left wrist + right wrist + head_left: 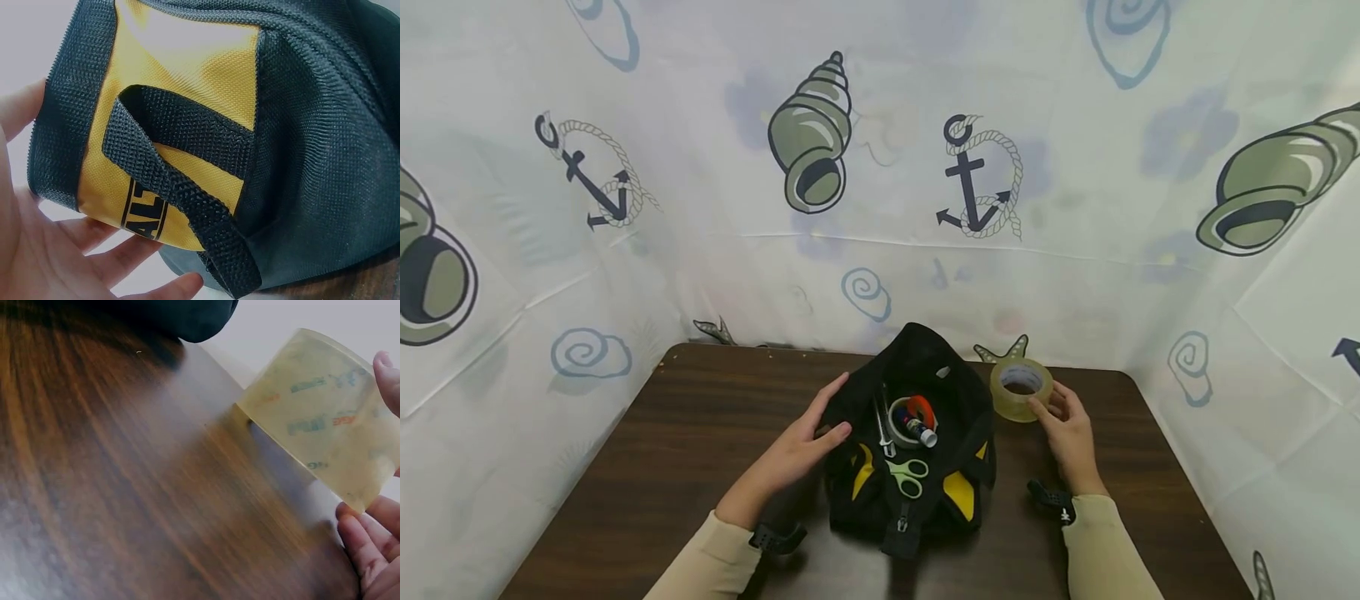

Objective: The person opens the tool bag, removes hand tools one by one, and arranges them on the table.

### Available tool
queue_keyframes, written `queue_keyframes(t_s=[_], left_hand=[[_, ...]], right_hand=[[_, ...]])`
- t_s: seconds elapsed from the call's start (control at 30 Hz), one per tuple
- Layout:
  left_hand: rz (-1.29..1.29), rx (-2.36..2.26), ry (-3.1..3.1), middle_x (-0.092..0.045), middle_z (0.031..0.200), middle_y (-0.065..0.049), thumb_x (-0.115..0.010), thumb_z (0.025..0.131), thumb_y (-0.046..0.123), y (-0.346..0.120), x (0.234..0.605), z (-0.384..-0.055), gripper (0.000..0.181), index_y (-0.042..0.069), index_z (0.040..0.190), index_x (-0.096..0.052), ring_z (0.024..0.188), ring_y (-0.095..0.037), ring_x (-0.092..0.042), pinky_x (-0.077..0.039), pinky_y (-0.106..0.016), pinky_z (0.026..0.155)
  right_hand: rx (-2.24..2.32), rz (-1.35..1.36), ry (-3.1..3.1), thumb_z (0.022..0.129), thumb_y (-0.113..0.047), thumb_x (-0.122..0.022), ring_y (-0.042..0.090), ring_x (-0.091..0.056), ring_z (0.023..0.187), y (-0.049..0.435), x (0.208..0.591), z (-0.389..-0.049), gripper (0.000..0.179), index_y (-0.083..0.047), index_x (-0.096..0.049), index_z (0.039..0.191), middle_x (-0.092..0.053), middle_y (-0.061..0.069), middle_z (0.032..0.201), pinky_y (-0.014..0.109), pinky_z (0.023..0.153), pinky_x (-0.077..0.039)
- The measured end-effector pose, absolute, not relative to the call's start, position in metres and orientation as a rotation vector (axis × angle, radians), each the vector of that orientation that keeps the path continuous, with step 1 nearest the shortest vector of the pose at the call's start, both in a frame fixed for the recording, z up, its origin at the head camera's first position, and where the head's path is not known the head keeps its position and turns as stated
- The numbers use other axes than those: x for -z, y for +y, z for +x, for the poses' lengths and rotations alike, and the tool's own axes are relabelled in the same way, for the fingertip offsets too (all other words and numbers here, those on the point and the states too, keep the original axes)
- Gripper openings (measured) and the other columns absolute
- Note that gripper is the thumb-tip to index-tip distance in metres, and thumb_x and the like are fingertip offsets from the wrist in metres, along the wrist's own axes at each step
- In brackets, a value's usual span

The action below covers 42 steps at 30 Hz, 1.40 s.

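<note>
A black and yellow tool bag [917,508] stands with its mouth gaping on the table. Inside lie a white-edged tape roll with an orange ring [921,408] and a glue stick [919,428]. Green-handled scissors [910,477] hang at its front, near a slim metal tool [882,425]. My left hand [797,446] rests against the bag's left side, fingers extended and thumb apart; the left wrist view shows the yellow side panel [187,50] and black strap loop [169,181]. To the right of the bag, my right hand [1067,429] pinches a clear packing tape roll [312,412] by its edge.
The dark wooden table [700,433] is bordered by a white patterned curtain [895,283] at the back and both sides. Each wrist carries a black strapped device [778,537].
</note>
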State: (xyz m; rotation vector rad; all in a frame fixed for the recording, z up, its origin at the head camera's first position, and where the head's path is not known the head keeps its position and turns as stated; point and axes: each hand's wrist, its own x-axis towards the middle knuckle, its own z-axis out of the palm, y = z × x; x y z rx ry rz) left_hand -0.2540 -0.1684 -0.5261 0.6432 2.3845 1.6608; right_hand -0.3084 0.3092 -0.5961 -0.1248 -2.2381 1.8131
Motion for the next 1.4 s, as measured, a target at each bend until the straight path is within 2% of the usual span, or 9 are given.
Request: queue_keyframes(t_s=[0.17, 0.33, 0.5, 0.6, 0.73, 0.8, 0.87, 1.03, 1.4], left_hand=[[0.654, -1.668, 2.370, -0.013, 0.183, 0.008, -0.060, 0.114, 0.035, -0.167, 0.525, -0.256, 0.077, 0.043, 0.175, -0.013, 0.170, -0.035, -0.017, -0.025, -0.074, 0.128], [0.648, -1.658, 2.380, -0.013, 0.184, 0.005, -0.059, 0.114, 0.036, -0.168, 0.524, -0.254, 0.077, 0.046, 0.174, -0.013, 0.169, -0.038, -0.019, -0.027, -0.075, 0.127], [0.623, -1.646, 2.392, -0.013, 0.184, 0.006, -0.060, 0.113, 0.036, -0.169, 0.526, -0.252, 0.077, 0.046, 0.174, -0.013, 0.169, -0.038, -0.020, -0.028, -0.075, 0.127], [0.614, -1.642, 2.394, -0.013, 0.184, 0.007, -0.060, 0.113, 0.038, -0.169, 0.527, -0.252, 0.077, 0.047, 0.174, -0.014, 0.169, -0.038, -0.020, -0.028, -0.075, 0.127], [0.623, -1.638, 2.397, -0.013, 0.183, 0.007, -0.060, 0.113, 0.039, -0.168, 0.527, -0.254, 0.077, 0.046, 0.174, -0.013, 0.169, -0.037, -0.020, -0.028, -0.074, 0.128], [0.629, -1.640, 2.395, -0.013, 0.183, 0.008, -0.060, 0.113, 0.038, -0.167, 0.528, -0.254, 0.077, 0.045, 0.174, -0.013, 0.169, -0.036, -0.020, -0.028, -0.074, 0.128], [0.635, -1.643, 2.392, -0.014, 0.183, 0.007, -0.060, 0.113, 0.037, -0.167, 0.529, -0.255, 0.077, 0.044, 0.175, -0.013, 0.169, -0.036, -0.020, -0.027, -0.074, 0.128], [0.639, -1.642, 2.388, -0.014, 0.184, 0.004, -0.059, 0.114, 0.037, -0.167, 0.529, -0.254, 0.077, 0.044, 0.175, -0.012, 0.169, -0.039, -0.021, -0.028, -0.075, 0.127], [0.656, -1.659, 2.378, -0.017, 0.183, 0.006, -0.060, 0.113, 0.037, -0.166, 0.532, -0.256, 0.077, 0.046, 0.174, -0.013, 0.168, -0.036, -0.024, -0.028, -0.075, 0.127]], right_hand=[[-1.790, -0.101, -2.217, 0.105, -0.031, -0.076, 0.014, -0.060, 0.132, 0.309, 0.595, -0.310, 0.070, -0.016, -0.045, 0.166, -0.057, 0.019, 0.158, 0.007, 0.101, -0.050], [-1.730, -0.125, -2.282, 0.106, -0.033, -0.075, 0.030, -0.053, 0.149, 0.308, 0.596, -0.312, 0.072, -0.013, -0.043, 0.167, -0.058, 0.020, 0.158, 0.037, 0.128, -0.041], [-1.753, -0.141, -2.308, 0.107, -0.028, -0.074, 0.034, -0.047, 0.155, 0.305, 0.591, -0.310, 0.074, -0.010, -0.039, 0.169, -0.055, 0.023, 0.161, 0.055, 0.133, -0.031], [-1.762, -0.160, -2.348, 0.108, -0.027, -0.072, 0.036, -0.046, 0.156, 0.300, 0.577, -0.304, 0.076, -0.008, -0.033, 0.171, -0.052, 0.025, 0.163, 0.049, 0.133, -0.033], [-1.758, -0.174, -2.395, 0.109, -0.027, -0.071, 0.039, -0.046, 0.156, 0.298, 0.563, -0.298, 0.079, -0.010, -0.028, 0.173, -0.049, 0.026, 0.165, 0.013, 0.117, -0.043], [-1.758, -0.181, -2.400, 0.109, -0.027, -0.070, 0.038, -0.046, 0.156, 0.299, 0.564, -0.299, 0.080, -0.013, -0.027, 0.174, -0.048, 0.025, 0.166, 0.005, 0.108, -0.041], [-1.757, -0.170, -2.395, 0.109, -0.029, -0.070, 0.040, -0.045, 0.157, 0.301, 0.571, -0.302, 0.080, -0.014, -0.027, 0.174, -0.046, 0.025, 0.167, 0.013, 0.116, -0.042], [-1.727, -0.140, -2.364, 0.108, -0.034, -0.071, 0.039, -0.043, 0.158, 0.307, 0.588, -0.309, 0.082, -0.017, -0.027, 0.174, -0.044, 0.024, 0.169, 0.056, 0.131, -0.034], [-1.400, -0.099, -2.198, 0.107, -0.019, -0.073, 0.038, -0.048, 0.150, 0.298, 0.548, -0.299, 0.057, -0.011, -0.054, 0.160, -0.054, 0.020, 0.155, 0.060, 0.124, -0.040]])
